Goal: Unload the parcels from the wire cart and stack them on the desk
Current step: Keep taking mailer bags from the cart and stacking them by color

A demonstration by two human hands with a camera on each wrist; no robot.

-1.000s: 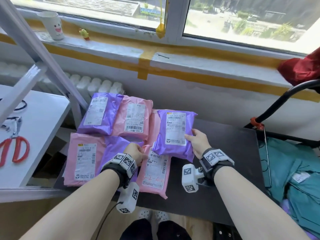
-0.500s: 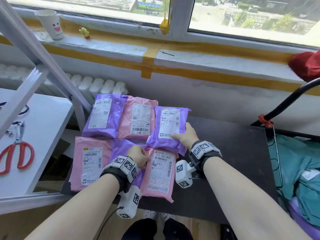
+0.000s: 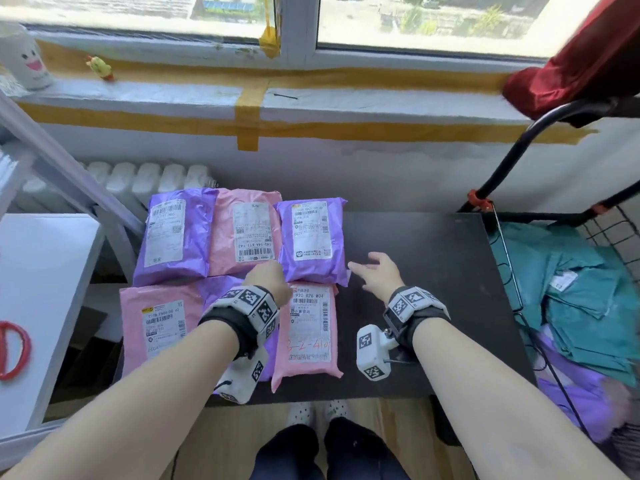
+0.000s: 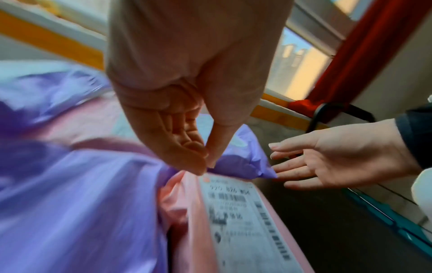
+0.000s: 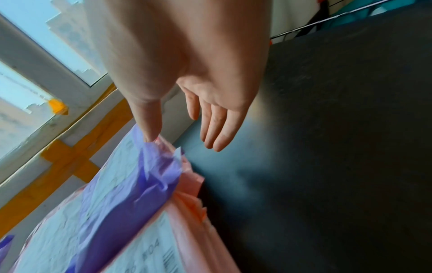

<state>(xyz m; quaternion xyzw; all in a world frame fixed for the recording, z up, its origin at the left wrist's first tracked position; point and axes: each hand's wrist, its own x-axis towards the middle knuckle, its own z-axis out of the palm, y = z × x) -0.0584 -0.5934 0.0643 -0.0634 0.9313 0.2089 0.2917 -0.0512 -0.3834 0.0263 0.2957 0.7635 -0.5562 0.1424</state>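
Several pink and purple parcels lie in two rows on the left of the black desk [image 3: 426, 271]. The right-hand purple parcel [image 3: 311, 240] [image 4: 243, 162] [image 5: 131, 184] lies flat in the back row, overlapping a pink parcel [image 3: 308, 334] [image 4: 233, 221]. My left hand [image 3: 270, 277] [image 4: 205, 165] pinches this purple parcel's near left corner between thumb and fingertips. My right hand [image 3: 374, 271] [image 4: 327, 157] [image 5: 210, 120] hovers beside its near right corner, fingers straight and holding nothing. The wire cart [image 3: 609, 233] stands at the right with teal parcels [image 3: 581, 299] and purple ones [image 3: 581, 400] inside.
A white table [image 3: 52, 271] with red scissors [image 3: 14, 351] stands at the left, under a slanted white frame [image 3: 62, 161]. Behind the desk are a radiator [image 3: 145, 178] and a taped window sill [image 3: 311, 98] with a cup [image 3: 24, 60]. A red cloth [image 3: 571, 64] hangs over the cart handle.
The purple parcel went from lifted to lying flat in the back row. My right hand let go of it and opened. My left hand moved up to its near left corner.
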